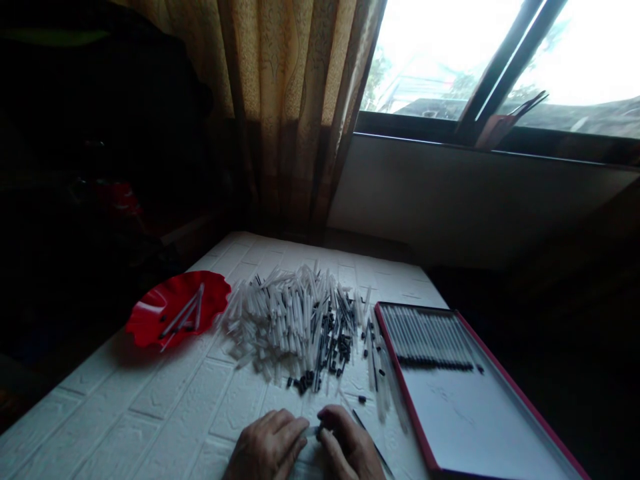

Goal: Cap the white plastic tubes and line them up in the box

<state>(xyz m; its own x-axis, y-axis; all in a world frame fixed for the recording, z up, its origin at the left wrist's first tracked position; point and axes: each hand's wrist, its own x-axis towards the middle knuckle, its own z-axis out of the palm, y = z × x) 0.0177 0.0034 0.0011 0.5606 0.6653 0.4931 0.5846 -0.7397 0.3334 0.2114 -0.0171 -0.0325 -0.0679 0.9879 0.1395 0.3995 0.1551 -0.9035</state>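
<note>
Two hands were seen in the head view, the left hand [267, 447] and the right hand [347, 443], at the near side of the table [150, 413]. What was being held?

A small white tube [313, 431] appeared to be pinched between them. Both hands were curled nearly closed around it, and much of it was hidden by the fingers.

Where was it placed?

It was held low over the table, just below a loose heap of white tubes [280, 317], with a thin black rod [373, 448] lying just beside the right hand.

Which step was in hand, and what was called for?

Close work on a single piece was judged to be in hand, apart from the heap. A steady two-handed pinch was judged to be called for.

How was the piece seen to look?

It was pale, slim and short; its ends could not be made out.

What was laid out around it?

Black pieces [327, 347] were scattered through the heap. Tubes in a neat row [427, 337] were laid in a red-rimmed tray [407, 393] to the right, and a few more were left on a red plate [150, 327] to the left.
</note>
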